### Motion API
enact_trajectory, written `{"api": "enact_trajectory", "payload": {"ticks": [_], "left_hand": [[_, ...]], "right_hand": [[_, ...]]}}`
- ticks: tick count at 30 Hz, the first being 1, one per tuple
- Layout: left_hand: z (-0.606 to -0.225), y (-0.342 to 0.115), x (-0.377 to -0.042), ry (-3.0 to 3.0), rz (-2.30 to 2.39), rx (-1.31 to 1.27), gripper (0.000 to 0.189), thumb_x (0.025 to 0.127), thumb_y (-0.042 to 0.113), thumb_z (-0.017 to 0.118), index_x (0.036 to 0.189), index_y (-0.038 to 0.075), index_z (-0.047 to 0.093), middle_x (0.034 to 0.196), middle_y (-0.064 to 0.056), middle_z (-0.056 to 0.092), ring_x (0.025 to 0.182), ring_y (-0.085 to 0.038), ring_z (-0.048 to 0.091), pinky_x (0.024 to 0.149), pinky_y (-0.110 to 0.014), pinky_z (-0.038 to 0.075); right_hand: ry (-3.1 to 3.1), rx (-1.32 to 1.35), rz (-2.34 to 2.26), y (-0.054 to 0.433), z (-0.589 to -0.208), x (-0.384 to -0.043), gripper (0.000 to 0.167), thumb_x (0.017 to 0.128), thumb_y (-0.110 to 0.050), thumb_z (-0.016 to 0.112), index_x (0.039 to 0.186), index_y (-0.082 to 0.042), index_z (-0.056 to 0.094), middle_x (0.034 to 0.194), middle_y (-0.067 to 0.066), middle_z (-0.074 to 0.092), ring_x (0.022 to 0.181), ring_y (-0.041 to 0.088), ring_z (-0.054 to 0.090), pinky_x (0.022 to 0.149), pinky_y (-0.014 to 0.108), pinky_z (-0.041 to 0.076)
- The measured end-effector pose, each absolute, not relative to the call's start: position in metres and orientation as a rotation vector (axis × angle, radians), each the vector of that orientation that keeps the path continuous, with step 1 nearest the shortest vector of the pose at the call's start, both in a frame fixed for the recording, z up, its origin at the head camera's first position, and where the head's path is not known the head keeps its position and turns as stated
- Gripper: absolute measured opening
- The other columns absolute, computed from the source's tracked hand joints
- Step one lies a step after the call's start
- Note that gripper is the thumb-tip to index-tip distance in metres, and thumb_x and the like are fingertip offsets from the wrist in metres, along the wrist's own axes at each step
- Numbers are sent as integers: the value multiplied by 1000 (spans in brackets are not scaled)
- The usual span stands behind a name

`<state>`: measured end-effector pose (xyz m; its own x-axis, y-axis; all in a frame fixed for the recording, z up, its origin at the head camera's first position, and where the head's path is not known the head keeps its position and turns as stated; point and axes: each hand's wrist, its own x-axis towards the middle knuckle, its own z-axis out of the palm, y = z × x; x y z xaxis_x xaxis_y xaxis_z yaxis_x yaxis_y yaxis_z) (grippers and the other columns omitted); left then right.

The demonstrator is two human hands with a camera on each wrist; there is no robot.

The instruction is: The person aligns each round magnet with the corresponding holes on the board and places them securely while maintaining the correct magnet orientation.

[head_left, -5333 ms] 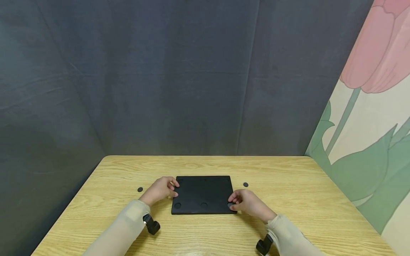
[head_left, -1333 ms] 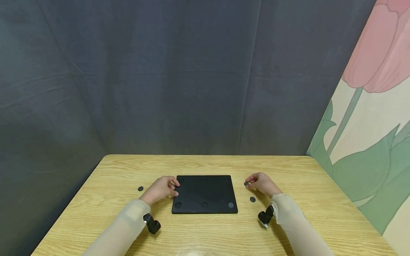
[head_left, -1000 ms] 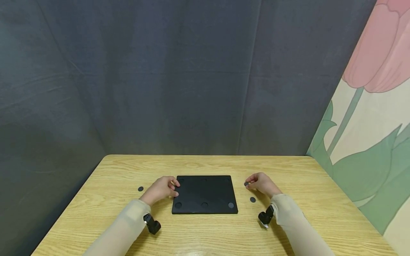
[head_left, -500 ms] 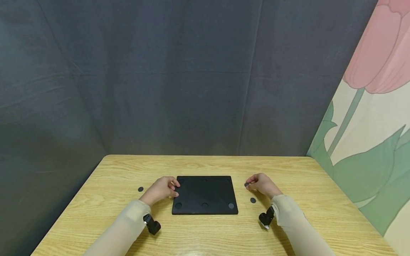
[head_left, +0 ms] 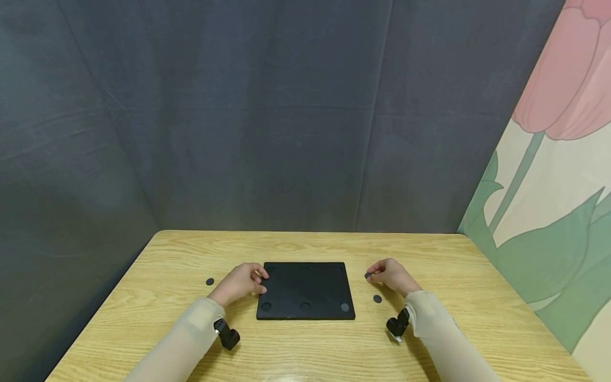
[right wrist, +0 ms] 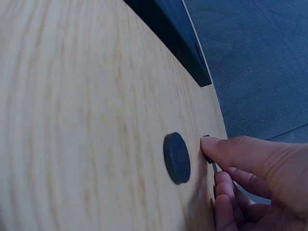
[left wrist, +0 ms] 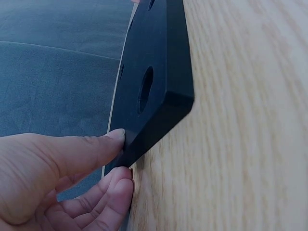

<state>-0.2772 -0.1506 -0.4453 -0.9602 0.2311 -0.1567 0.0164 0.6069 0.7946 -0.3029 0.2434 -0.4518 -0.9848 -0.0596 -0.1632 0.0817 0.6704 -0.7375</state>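
A flat black board with round recesses lies mid-table. My left hand holds its left edge; in the left wrist view the thumb lies at the top face and the curled fingers at the side. A dark grey disc shows at the front right recess. To the right of the board, my right hand pinches a small black disc at the table surface, partly covered by the thumb. Another black disc lies flat on the wood nearer the wrist.
One more dark disc lies left of my left hand. The wooden table ends at a dark grey curtain behind and on the left. A wall with painted tulips borders the right.
Since the oldest frame, my right hand has moved from the board's front right corner to the disc at the back right, exposing the grey disc there. During the last second both hands stay still.
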Motion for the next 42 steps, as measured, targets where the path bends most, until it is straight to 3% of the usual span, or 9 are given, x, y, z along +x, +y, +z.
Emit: {"api": "enact_trajectory", "payload": {"ticks": [42], "left_hand": [[-445, -149, -276, 2599, 1271, 203, 23, 81, 1, 75, 102, 8, 67, 84, -8, 56, 71, -19, 51, 61, -30, 44]], "right_hand": [[2666, 15, -1266, 237, -442, -304, 13, 85, -6, 71, 96, 0, 67, 82, 4, 63, 70, 14, 50, 60, 26, 41]]}}
